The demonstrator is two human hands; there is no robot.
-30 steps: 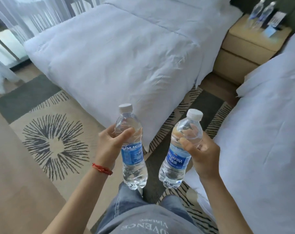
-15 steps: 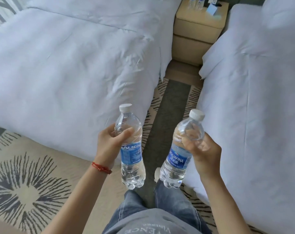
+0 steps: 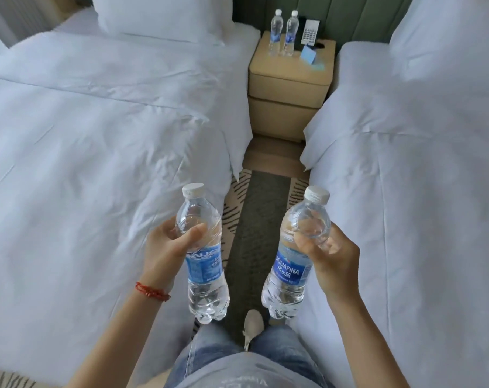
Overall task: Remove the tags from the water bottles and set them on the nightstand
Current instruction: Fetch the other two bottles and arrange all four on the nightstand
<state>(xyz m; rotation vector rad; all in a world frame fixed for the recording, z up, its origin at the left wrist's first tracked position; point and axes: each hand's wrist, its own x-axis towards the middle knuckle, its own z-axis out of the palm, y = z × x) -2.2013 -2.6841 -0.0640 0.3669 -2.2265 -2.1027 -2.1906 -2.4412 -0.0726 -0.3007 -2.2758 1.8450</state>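
Observation:
My left hand grips a clear water bottle with a white cap and blue label, held upright over the aisle. My right hand grips a second such bottle, tilted slightly, its blue label reading Aquafina. No tag shows on either bottle. The beige nightstand stands far ahead at the end of the aisle, between the beds. Two more water bottles stand upright side by side on its top, at the back left.
White beds flank the narrow aisle: one bed left, another bed right. A white phone and a blue card sit on the nightstand's right part. A patterned rug covers the aisle floor. My shoe shows below the bottles.
The view has swung from the left bed's foot toward the aisle, and the nightstand now lies straight ahead. Both hands keep the same grip on their bottles.

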